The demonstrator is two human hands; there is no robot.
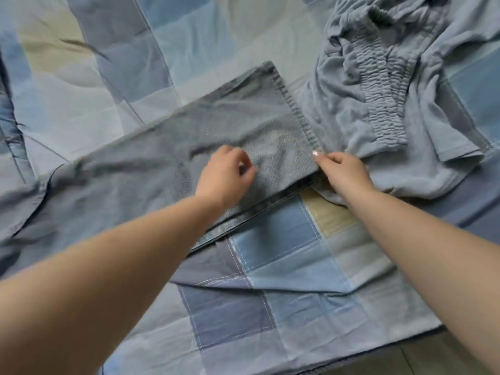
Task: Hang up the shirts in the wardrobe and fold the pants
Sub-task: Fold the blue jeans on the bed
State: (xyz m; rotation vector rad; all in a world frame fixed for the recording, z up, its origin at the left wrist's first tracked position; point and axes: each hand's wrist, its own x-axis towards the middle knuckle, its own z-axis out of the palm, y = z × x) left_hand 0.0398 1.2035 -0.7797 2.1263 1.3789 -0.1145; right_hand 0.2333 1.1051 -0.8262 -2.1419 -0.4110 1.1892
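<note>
Head view: the left hand [226,174] rests on the grey jeans [167,161], fingers loosely curled, its grip holding nothing. The right hand [342,171] has its grip pinched on the jeans' hem corner, on the checked bed sheet [284,266].

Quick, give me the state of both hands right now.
Left hand: loosely curled, resting on the grey jeans, gripping nothing.
Right hand: fingers pinching the jeans' hem corner.

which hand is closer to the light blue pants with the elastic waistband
Right. The right hand pinches the jeans hem corner right beside the light blue pants. The left hand rests on the jeans, farther from them.
</note>
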